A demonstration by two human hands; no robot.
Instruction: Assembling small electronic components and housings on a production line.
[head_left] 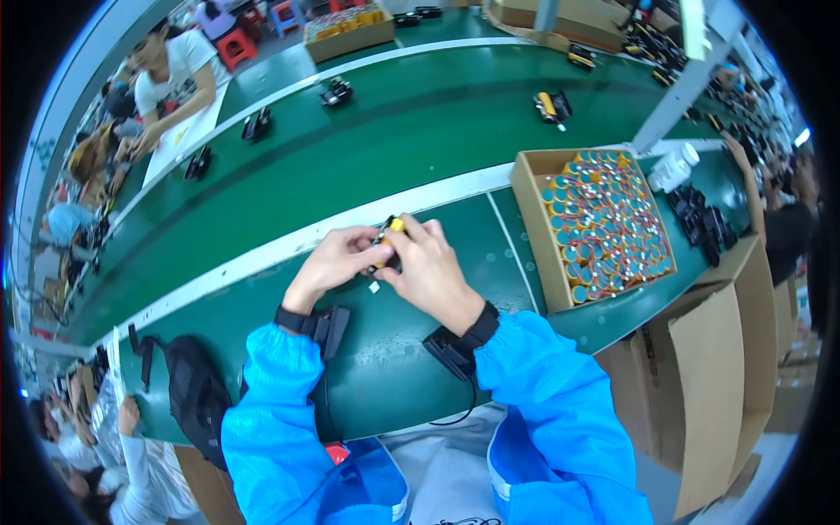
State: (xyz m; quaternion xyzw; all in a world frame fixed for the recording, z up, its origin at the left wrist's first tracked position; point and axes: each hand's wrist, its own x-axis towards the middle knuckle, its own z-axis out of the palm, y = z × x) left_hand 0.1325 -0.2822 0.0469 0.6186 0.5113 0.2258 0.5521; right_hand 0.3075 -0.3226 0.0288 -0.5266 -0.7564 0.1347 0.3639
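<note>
At the near edge of the green belt, my left hand (331, 262) and my right hand (431, 269) are closed together around one small black housing with a yellow battery (396, 225). Fingers cover most of it, so its inner parts are hidden. Below my fingers hangs a white plug (374, 286). Each wrist wears a black strap with a dark box attached. To the right of my right hand stands an open cardboard box (535, 229), packed with yellow wired batteries (604, 223) standing on end.
Black housings (256, 125) ride on the green belt (394, 118), one with a yellow battery (549, 107). A white bottle (674, 167) and black parts (703, 220) lie beyond the battery box. A black bag (194, 394) rests at left; an open carton (713, 376) stands right. Other people sit along the line.
</note>
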